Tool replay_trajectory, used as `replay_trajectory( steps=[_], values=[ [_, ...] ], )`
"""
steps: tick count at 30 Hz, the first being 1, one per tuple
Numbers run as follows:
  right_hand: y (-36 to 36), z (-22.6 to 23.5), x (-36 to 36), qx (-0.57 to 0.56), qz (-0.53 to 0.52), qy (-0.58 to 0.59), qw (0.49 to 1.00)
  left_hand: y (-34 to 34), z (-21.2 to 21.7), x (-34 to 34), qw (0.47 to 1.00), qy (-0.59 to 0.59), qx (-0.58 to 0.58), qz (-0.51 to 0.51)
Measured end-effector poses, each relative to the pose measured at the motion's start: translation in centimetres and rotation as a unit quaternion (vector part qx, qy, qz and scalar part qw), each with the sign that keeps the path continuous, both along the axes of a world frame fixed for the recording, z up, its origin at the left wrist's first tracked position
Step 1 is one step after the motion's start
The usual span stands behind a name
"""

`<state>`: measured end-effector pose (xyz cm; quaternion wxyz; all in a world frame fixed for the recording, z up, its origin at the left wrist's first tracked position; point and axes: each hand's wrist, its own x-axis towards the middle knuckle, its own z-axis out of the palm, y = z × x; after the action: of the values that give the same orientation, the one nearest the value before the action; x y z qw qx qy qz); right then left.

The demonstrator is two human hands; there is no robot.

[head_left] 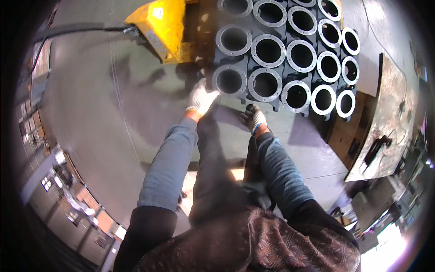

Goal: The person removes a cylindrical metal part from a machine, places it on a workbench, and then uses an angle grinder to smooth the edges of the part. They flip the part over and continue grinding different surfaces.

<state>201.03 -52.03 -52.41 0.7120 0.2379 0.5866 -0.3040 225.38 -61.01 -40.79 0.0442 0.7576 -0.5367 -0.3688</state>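
Rows of dark metal castings stand close together, each topped by a pale round flange with bolt holes and a deep bore. My left hand (pixel 202 97), in a whitish knit glove, is at the near left corner, beside the nearest left casting (pixel 229 93). Its thumb stands apart from the fingers, which point toward that flange; whether they touch it I cannot tell. My right hand (pixel 253 119), gloved with dark fingertips, is just below the front row, near the second casting (pixel 265 98). Those fingers are curled in, and a small dark shape shows at them.
A yellow pallet jack (pixel 165 34) stands at the far left of the castings, with a dark handle stretching left. On the right is a worn table (pixel 385 122) with a dark tool (pixel 377 148) on it. Grey floor (pixel 99 99) spreads to the left.
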Motion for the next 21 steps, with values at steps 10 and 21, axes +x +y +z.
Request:
replay_trajectory(
  steps=[10, 21],
  values=[
    [1.0, -15.2, 5.6, -0.228, -0.007, 0.123, 0.966, -8.9, -12.7, 0.6, 0.971, -0.074, 0.170, -0.148],
    [-1.7, -11.6, 6.7, -0.067, -0.226, 0.071, 0.969, -8.5, -15.7, 1.9, 0.980, 0.001, 0.053, -0.190]
  ],
)
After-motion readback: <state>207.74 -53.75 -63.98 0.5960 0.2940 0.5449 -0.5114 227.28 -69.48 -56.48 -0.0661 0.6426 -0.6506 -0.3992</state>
